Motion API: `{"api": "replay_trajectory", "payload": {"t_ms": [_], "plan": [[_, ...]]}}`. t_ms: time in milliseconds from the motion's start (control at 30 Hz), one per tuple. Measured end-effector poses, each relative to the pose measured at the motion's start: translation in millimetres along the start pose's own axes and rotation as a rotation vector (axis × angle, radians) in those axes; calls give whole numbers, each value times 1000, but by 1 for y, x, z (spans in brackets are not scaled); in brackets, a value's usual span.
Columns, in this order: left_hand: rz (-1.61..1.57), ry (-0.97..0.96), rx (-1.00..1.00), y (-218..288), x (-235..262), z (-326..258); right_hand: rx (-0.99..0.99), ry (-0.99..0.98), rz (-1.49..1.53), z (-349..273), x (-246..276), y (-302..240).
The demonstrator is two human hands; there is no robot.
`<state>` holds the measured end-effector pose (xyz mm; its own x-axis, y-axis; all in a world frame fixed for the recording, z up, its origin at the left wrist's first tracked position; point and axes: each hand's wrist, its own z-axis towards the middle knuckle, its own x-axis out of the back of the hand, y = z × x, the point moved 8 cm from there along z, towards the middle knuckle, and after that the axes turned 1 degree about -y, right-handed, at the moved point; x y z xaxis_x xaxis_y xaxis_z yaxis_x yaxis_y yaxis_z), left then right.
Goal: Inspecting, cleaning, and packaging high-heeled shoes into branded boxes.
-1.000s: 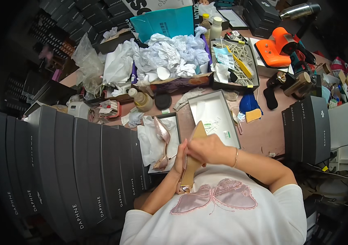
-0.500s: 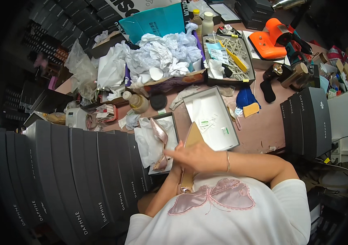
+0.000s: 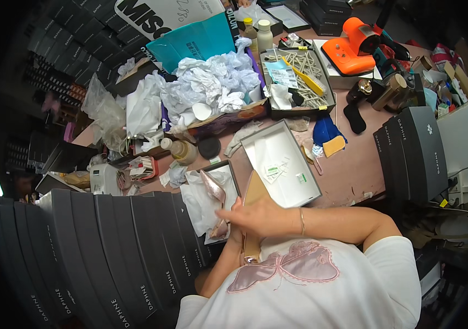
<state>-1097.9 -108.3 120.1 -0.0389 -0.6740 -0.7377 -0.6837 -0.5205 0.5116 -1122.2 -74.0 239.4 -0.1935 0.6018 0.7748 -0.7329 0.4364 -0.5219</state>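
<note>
A pointed high-heeled shoe (image 3: 255,185) is held close to my chest, its tan sole turned up and its toe pointing away from me. My left hand (image 3: 236,233) grips it from the left side, partly hidden under the other hand. Across the middle of the sole lies my right hand (image 3: 262,215), fingers bent over toward the left edge and one finger reaching out. Whether anything small is between those fingers is hidden. Just left of my hands, a pink metallic shoe (image 3: 213,186) lies on white tissue paper (image 3: 194,198) in a dark-edged shoebox (image 3: 236,175).
An open white box lid (image 3: 294,183) lies beyond the shoe, holding small packets. Stacked dark shoeboxes (image 3: 119,241) crowd my left; more boxes (image 3: 415,153) stand right. Behind are a crumpled-paper bin (image 3: 228,118), a tray of sticks (image 3: 330,104), bottles (image 3: 182,152) and an orange device (image 3: 349,55).
The whole view has shifted and tilted slightly. Both hands keep nearly the same hold on the shoe, with the right hand still across the sole.
</note>
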Motion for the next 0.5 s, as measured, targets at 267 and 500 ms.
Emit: {"api": "replay_trajectory", "payload": {"t_ms": [267, 500], "plan": [[-172, 116, -15, 4, -1, -1, -58, -3, 63, 0, 1, 13], [-55, -144, -48, 27, -29, -1, -690, 325, 440, -21, 64, 142]]}}
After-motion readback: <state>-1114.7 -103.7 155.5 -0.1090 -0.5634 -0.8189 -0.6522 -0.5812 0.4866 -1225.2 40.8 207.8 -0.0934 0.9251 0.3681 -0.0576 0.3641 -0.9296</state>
